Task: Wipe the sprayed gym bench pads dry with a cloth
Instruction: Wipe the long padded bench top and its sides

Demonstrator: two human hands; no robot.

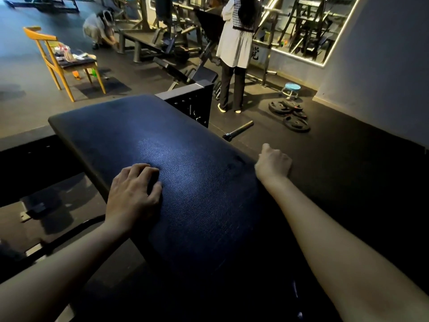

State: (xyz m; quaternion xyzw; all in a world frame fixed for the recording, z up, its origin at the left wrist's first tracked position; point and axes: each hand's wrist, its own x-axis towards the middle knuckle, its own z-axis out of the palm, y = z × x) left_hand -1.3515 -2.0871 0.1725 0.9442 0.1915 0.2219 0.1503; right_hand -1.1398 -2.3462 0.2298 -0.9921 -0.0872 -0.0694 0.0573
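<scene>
The bench pad (pixel 197 182) fills the middle of the view: a long dark cushion, blue-black, with a fine leather grain and rounded corners. It slopes away from the camera, and a pale sheen of light sits on its upper middle. Two small dark dimples show near its right edge.

The left hand (pixel 133 191) is down on the pad near the left edge. Its palm is low and its fingers are bent, with the fingertips (pixel 154 170) pressing into the surface. There's a dark patch under those fingers, and I cannot tell whether it is cloth or shadow, so I cannot tell what that hand holds.

The right hand (pixel 274 162) is at the pad's right edge, just beside it, knuckles up and fingers curled down out of sight. Whether it holds anything I cannot tell. The two hands are well apart, with the width of the pad between them.

As for writing, one dark character (pixel 255 55) shows on the wall below the mirror (pixel 313 26), behind a standing person (pixel 234 43). It is partly hidden and can't be read.

Beyond the pad, a yellow wooden chair (pixel 62 63) stands to the left and weight plates (pixel 290 112) lie on the floor to the right.
</scene>
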